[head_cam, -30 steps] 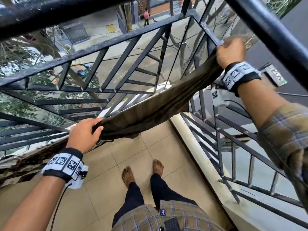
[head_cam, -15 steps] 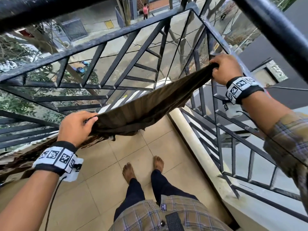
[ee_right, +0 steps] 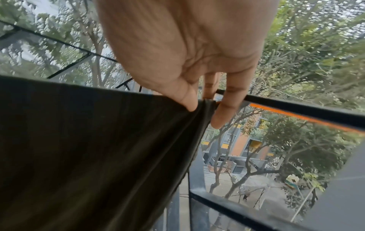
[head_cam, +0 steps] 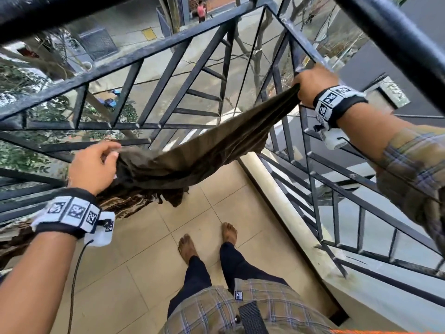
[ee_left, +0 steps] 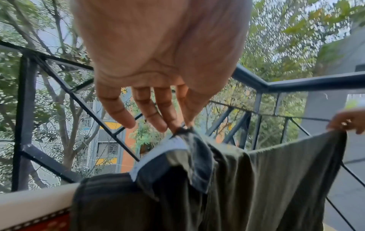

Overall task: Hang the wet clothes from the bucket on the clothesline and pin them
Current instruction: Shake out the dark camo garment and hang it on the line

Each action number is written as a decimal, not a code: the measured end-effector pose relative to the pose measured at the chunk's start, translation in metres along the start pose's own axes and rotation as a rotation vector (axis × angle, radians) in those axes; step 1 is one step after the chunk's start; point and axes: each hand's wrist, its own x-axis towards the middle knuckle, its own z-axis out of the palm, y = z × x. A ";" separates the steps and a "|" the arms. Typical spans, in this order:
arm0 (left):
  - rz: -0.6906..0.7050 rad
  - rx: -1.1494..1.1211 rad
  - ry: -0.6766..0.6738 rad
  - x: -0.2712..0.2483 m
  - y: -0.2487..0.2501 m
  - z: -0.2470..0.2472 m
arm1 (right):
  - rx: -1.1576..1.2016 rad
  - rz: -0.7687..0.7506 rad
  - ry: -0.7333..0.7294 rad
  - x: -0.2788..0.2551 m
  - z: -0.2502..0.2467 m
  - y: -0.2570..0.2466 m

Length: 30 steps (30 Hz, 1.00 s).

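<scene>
A wet dark olive garment hangs stretched between my two hands in front of the black balcony railing. My left hand pinches its bunched left end; in the left wrist view the thumb and forefinger nip the fabric while the other fingers stay straight. My right hand holds the right end up near the railing's corner. In the right wrist view its thumb and fingers pinch the cloth beside an orange line running along a black bar. No bucket or pins show.
A brown-and-white patterned cloth is draped over the low rail at the left. A white ledge runs under the railing on the right. My bare feet stand on beige floor tiles. The street lies far below.
My left hand has loosened from a full grip to a fingertip pinch, and the garment's left end now bunches and sags. The right hand stays by the railing corner, still holding.
</scene>
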 end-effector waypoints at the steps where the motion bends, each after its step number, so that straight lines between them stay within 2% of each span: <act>1: 0.005 0.040 -0.036 -0.002 0.002 0.004 | 0.069 -0.015 0.024 -0.004 -0.001 0.000; 3: 0.016 0.068 -0.049 -0.007 0.006 0.009 | 0.315 0.041 0.140 -0.011 0.002 0.003; 5: 0.012 0.067 -0.012 -0.012 0.007 0.013 | 0.634 0.173 0.312 -0.019 0.007 0.007; 7: 0.000 0.070 -0.030 -0.017 0.004 0.019 | 0.827 0.311 0.387 -0.026 0.017 0.010; 9: -0.012 0.107 -0.071 -0.022 0.000 0.022 | 0.920 0.445 0.339 -0.031 0.035 0.010; 12: 0.033 0.145 -0.067 -0.024 -0.002 0.023 | 1.085 0.597 0.176 -0.030 0.070 0.008; 15: 0.087 0.127 -0.056 -0.023 0.001 0.022 | 1.320 0.557 0.095 -0.027 0.076 -0.007; 17: 0.079 0.114 -0.033 -0.023 0.002 0.020 | 1.378 0.552 0.127 -0.022 0.069 -0.017; 20: 0.052 0.097 0.010 -0.023 0.004 0.018 | 1.327 0.580 0.210 -0.011 0.068 -0.018; 24: 0.064 0.092 0.063 -0.026 0.005 0.015 | 1.389 0.709 0.263 -0.007 0.052 -0.015; 30: 0.012 0.082 0.036 -0.037 0.001 0.016 | 1.617 0.731 0.093 -0.007 0.046 -0.011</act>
